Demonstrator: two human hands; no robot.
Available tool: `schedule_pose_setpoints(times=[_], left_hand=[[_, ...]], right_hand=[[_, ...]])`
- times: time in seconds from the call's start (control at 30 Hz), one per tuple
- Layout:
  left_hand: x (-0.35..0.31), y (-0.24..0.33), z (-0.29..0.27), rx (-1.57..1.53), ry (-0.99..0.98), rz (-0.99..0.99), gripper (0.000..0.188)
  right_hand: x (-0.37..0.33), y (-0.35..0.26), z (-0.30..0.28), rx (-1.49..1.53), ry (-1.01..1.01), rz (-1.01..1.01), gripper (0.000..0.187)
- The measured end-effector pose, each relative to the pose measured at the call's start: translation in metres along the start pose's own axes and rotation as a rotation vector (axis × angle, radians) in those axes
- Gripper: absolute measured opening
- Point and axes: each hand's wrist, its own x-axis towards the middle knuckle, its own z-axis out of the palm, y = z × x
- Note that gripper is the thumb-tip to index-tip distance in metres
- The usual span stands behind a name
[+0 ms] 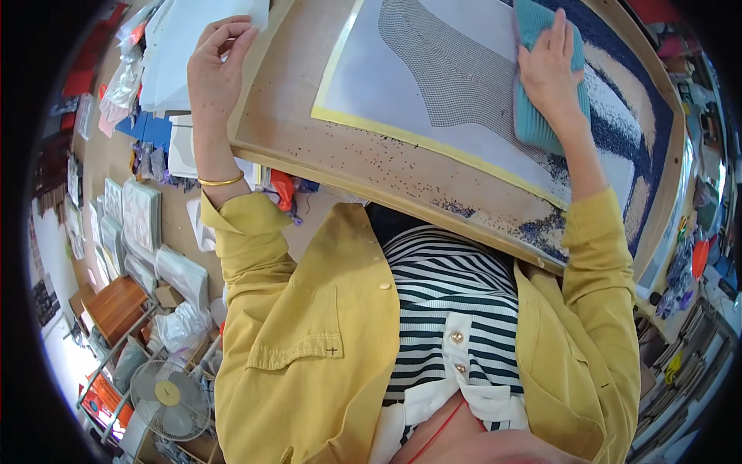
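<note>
My left hand (220,69) is raised at the far left, thumb and fingers pinched on the edge of a thin white sheet (253,14). My right hand (553,77) spans a teal ribbed pad, perhaps a folded cloth (536,127), and presses it down. Under the pad lies a pale panel (371,69) with yellow edging and a curved band of fine dark dots (456,73). This panel rests in a shallow wooden tray (290,81). Tiny dark blue beads or grains (665,116) pile up along the tray's right side, beside the pad.
A raised wooden rim (340,176) borders the tray, close to my body. White sheets (170,54) are stacked left of it. Wrapped packages (143,216), a small wooden table (116,305) and a fan (168,398) stand lower left. Flat boards (684,394) lean at the lower right.
</note>
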Motion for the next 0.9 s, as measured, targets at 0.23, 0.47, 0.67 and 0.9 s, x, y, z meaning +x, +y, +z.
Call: schedule_pose_setpoints(times=[0.23, 0.47, 0.67, 0.9], left_hand=[[0.001, -0.005, 0.0, 0.004, -0.005, -0.014, 0.017], [0.002, -0.004, 0.0, 0.004, -0.009, -0.005, 0.016], [-0.001, -0.002, -0.003, 0.015, -0.006, -0.032, 0.015], [-0.001, 0.004, -0.003, 0.019, -0.018, -0.044, 0.015]], right_hand=[[-0.058, 0.006, -0.033, 0.55, -0.004, -0.144, 0.038], [-0.044, -0.047, -0.02, 0.479, 0.032, -0.265, 0.047], [-0.026, -0.05, -0.011, 0.072, -0.003, -0.083, 0.06], [-0.07, 0.015, -0.022, -0.065, -0.042, 0.076, 0.046]])
